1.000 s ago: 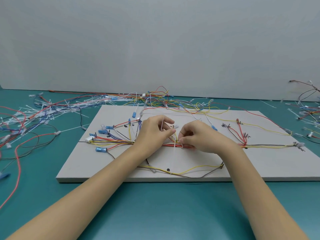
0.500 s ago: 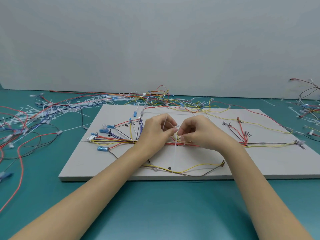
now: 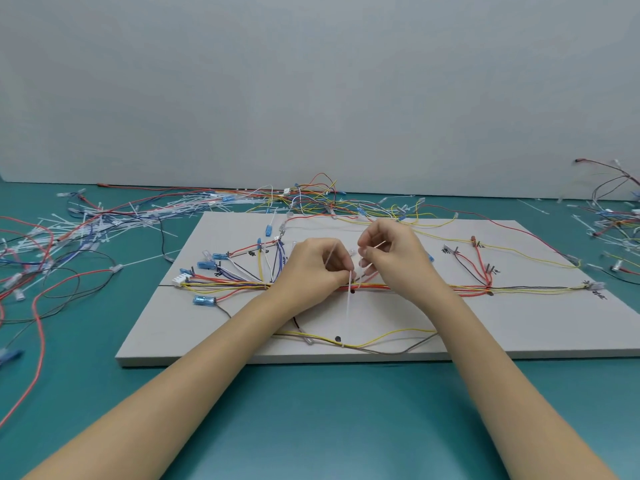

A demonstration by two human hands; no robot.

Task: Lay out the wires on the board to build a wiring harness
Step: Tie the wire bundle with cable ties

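Note:
A light grey board (image 3: 519, 327) lies on the teal table with a bundle of red, yellow and black wires (image 3: 433, 289) running along its middle line. Blue connectors (image 3: 204, 300) sit at the bundle's left end. My left hand (image 3: 311, 268) pinches a white cable tie (image 3: 349, 306) over the bundle near the board's centre; the tie's long tail hangs toward me. My right hand (image 3: 394, 258), just to the right and slightly higher, pinches a thin white tie end (image 3: 375, 247) between thumb and forefinger. A yellow and grey wire loop (image 3: 381, 344) lies near the board's front edge.
Loose wires and white cable ties (image 3: 104, 223) are heaped on the table to the left and behind the board. More wires (image 3: 616, 216) lie at the far right. A pale wall stands behind the table.
My right hand has lifted up and away from the bundle, drawing the thin tie end upward. My left hand stays at the tie over the bundle.

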